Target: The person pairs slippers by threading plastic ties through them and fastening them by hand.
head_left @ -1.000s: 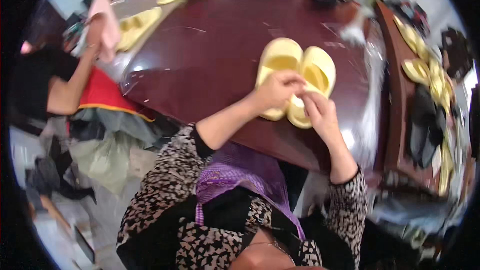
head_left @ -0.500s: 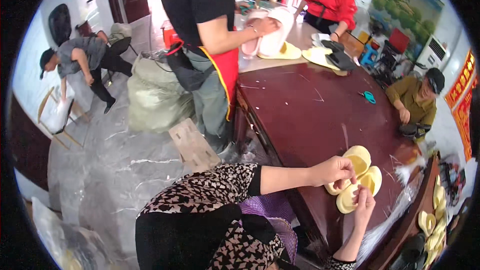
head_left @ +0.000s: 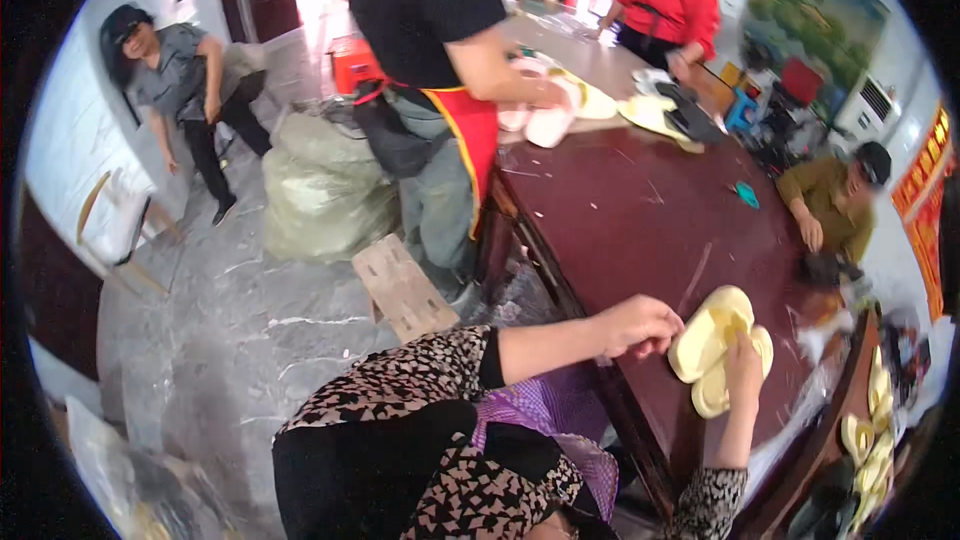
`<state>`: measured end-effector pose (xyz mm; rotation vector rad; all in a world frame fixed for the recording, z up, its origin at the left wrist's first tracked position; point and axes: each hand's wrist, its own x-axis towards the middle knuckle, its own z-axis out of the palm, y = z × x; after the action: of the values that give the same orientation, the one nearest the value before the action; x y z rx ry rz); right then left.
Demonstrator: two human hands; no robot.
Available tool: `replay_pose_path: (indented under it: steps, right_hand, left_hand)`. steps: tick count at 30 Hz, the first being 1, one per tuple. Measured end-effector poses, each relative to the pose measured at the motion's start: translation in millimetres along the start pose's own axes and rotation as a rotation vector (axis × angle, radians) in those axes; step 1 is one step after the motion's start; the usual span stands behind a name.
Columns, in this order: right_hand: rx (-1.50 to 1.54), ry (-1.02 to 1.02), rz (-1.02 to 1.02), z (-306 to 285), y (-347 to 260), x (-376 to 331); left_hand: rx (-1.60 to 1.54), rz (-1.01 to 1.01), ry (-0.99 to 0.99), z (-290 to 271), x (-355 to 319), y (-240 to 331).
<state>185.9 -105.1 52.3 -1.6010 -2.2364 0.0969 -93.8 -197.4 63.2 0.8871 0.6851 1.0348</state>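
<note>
A pair of pale yellow slippers (head_left: 712, 332) lies on the dark red table (head_left: 640, 230), one partly over the other. My left hand (head_left: 640, 326) sits at the left edge of the pair with its fingers curled, just touching the nearer slipper. My right hand (head_left: 744, 368) rests on top of the pair, between the two soles. Both my forearms wear leopard-print sleeves.
A person in a black shirt and red apron (head_left: 440, 70) stands at the table's left side handling white slippers (head_left: 545, 120). Other people work at the far end and right side. More yellow slippers (head_left: 868, 420) pile at the right. A wooden stool (head_left: 402, 288) and stuffed sacks (head_left: 320, 185) stand on the floor.
The view has swung left and up, from straight down on the table to the room. My hands have stayed on the yellow slippers, the left one now pulled slightly off their edge.
</note>
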Motion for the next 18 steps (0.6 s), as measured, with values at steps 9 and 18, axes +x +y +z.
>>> replay_pose_path:
  steps: [9,18]
  right_hand:
    - [-0.321,-0.075,0.122,2,28,-16]
    - [-0.444,0.277,0.030,-85,49,-55]
  left_hand:
    - [0.055,-0.076,0.000,23,45,9]
    - [0.005,-0.085,-0.126,-35,159,10]
